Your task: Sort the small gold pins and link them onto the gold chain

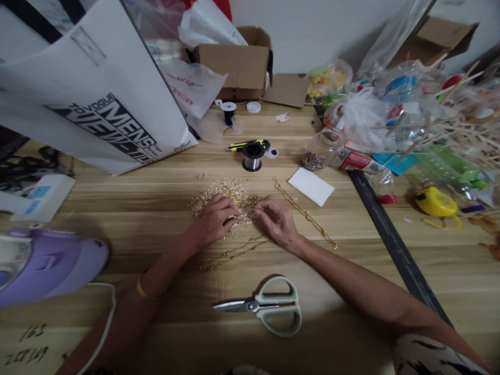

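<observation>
A heap of small gold and clear beads (224, 195) lies in the middle of the wooden table (156, 208). My left hand (213, 221) rests on the near edge of the heap, fingers curled and pinched together. My right hand (275, 219) sits just right of it, fingertips pinched at the heap's edge. What either pinch holds is too small to see. A gold beaded chain (304, 212) runs diagonally right of my right hand. Two more gold chains (234, 252) lie below my hands.
Grey-handled scissors (265, 307) lie near me. A wire spool (252, 156), white card (311, 186), bead jar (322, 151) and long black ruler (390, 234) lie beyond. A purple iron (47, 263) is at left, a white bag (97, 94) behind, and clutter fills the right.
</observation>
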The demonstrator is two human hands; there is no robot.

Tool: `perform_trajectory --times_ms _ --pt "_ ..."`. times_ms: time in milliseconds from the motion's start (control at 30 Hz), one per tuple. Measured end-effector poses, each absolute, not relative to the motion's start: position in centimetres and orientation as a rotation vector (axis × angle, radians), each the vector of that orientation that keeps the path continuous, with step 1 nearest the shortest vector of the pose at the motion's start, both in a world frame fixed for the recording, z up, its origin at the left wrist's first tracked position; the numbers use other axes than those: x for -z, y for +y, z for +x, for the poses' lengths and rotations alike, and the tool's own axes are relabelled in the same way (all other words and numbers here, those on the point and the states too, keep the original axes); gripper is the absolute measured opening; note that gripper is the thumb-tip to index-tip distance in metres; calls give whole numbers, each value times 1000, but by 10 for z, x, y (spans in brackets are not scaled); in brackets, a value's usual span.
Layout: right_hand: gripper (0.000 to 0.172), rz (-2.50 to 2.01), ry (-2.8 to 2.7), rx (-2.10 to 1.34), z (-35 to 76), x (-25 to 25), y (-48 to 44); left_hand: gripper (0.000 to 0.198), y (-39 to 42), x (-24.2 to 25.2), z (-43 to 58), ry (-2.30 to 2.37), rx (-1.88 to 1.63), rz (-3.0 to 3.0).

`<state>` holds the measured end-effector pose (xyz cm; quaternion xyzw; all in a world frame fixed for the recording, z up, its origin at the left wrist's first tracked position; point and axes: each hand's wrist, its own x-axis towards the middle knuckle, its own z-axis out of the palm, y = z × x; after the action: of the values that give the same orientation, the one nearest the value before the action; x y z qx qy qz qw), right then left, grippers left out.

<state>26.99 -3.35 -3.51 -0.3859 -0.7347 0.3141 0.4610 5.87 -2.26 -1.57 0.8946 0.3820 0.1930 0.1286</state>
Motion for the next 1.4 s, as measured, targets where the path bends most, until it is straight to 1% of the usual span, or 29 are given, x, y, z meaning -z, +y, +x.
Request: perform_trajectory --times_ms 400,767,933,1400 --pt "11 -966 -1754 -801 270 35 -32 13 -19 13 53 1045 -514 2511" --pt "13 -964 -1763 -813 269 35 -31 12 -12 17 46 1126 -668 2523" --pt "12 -976 -1773 -803 268 34 -31 8 -12 18 45 1198 -635 2540" --pt "10 -991 -1779 -850 269 36 -31 13 -14 14 45 1119 -556 2459"
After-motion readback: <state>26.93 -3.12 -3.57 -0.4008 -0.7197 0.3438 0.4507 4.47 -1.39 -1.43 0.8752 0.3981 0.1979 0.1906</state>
